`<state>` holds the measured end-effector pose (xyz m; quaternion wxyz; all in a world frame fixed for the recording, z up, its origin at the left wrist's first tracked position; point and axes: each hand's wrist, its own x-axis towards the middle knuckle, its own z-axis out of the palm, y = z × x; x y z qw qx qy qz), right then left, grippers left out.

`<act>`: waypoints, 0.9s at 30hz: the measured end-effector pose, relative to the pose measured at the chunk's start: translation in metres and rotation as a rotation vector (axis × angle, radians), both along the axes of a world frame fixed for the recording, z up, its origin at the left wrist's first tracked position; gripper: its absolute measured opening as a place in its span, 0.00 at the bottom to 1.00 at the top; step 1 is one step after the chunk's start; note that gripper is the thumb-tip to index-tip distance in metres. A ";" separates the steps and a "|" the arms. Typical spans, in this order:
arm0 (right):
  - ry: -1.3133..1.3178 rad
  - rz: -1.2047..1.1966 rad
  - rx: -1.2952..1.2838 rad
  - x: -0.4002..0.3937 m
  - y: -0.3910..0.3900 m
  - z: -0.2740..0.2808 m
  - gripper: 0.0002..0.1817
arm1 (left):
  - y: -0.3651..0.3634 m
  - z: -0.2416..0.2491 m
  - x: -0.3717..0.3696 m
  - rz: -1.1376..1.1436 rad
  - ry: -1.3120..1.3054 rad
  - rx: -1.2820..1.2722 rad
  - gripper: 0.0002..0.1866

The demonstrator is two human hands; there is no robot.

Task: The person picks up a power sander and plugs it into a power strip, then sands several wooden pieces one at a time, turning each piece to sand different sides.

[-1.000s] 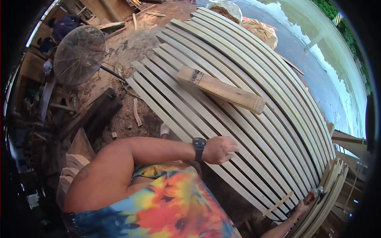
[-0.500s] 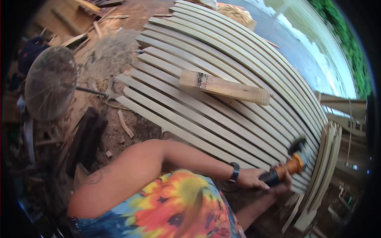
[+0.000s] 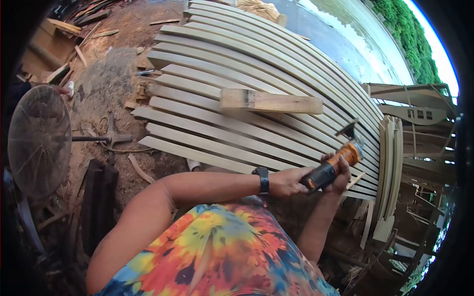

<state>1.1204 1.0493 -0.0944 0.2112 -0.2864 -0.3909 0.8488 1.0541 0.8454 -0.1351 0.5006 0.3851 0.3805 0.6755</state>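
An orange and black angle grinder [image 3: 349,153] is held in both hands over the right part of the pale wooden slats [image 3: 197,126]. My left hand [image 3: 287,181], with a black watch on its wrist, is closed around the grinder's black rear end. Wrapped about the body nearer the head is my right hand [image 3: 340,177], its fingers partly hidden by the tool. The grinder's disc [image 3: 348,129] points away from me, close over the slats. Across the middle of the slats lies a short, thick wooden block [image 3: 286,102].
To the left stands a round fan [image 3: 39,140] on a metal base. Dark timbers [image 3: 98,207] lie beside it among wood scraps. More boards [image 3: 390,167] are stacked at the slats' right end. Part of another person's hand [image 3: 63,90] shows behind the fan.
My view has shifted, so the slats and fan sit further left. The grinder has turned, its disc now seen more edge-on. Both hands keep their hold on it.
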 end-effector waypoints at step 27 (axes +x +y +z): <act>-0.515 0.361 0.800 -0.067 0.116 0.015 0.16 | -0.092 -0.063 -0.179 1.269 -0.082 -0.597 0.26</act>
